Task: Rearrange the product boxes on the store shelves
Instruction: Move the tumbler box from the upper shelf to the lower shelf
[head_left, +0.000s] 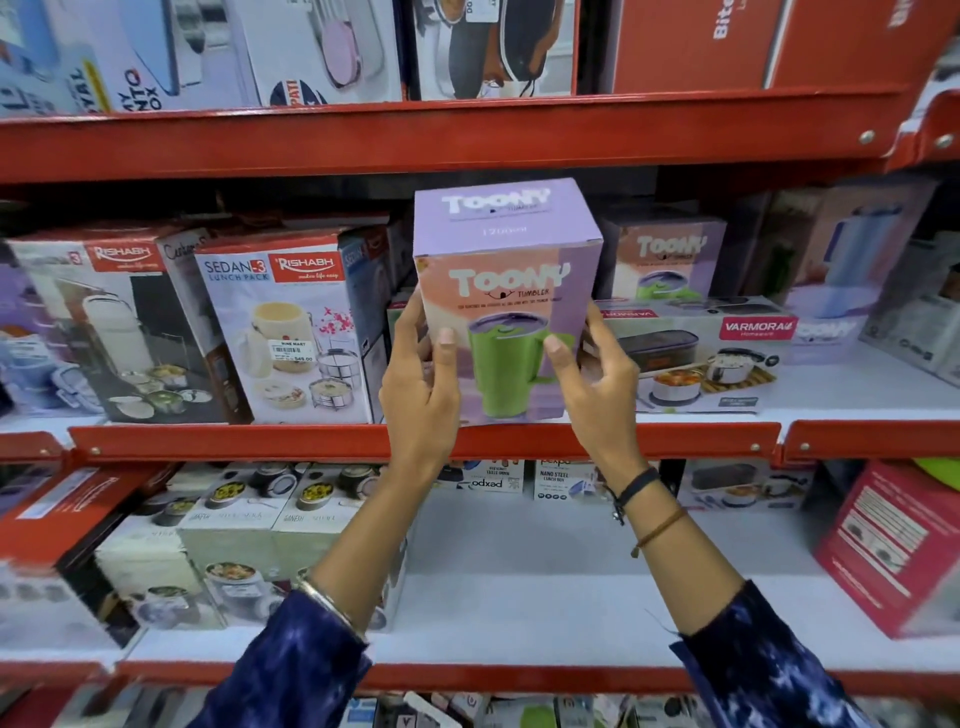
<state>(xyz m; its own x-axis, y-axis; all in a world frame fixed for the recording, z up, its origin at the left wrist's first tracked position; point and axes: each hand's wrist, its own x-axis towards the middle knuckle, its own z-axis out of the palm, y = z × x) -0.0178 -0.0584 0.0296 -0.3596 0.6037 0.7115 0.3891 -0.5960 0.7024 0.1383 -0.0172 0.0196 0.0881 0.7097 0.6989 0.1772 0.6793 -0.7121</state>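
Note:
A purple and pink Toony tumbler box (506, 291) with a green mug on its front stands upright at the front edge of the middle shelf (415, 441). My left hand (421, 384) grips its left side and my right hand (592, 379) grips its right side. Behind it to the right stands a second Toony box (667, 254). A flat Varmora lunch box carton (696, 353) lies just right of the held box. A Rishabh Sedan-3 lunch pack box (291, 327) stands close on the left.
Another Rishabh box (119, 322) stands further left. The red upper shelf edge (441, 135) hangs just above the held box. The lower shelf holds green-white boxes (244, 545) at left, a red box (893, 545) at right and a bare white stretch (571, 571) between.

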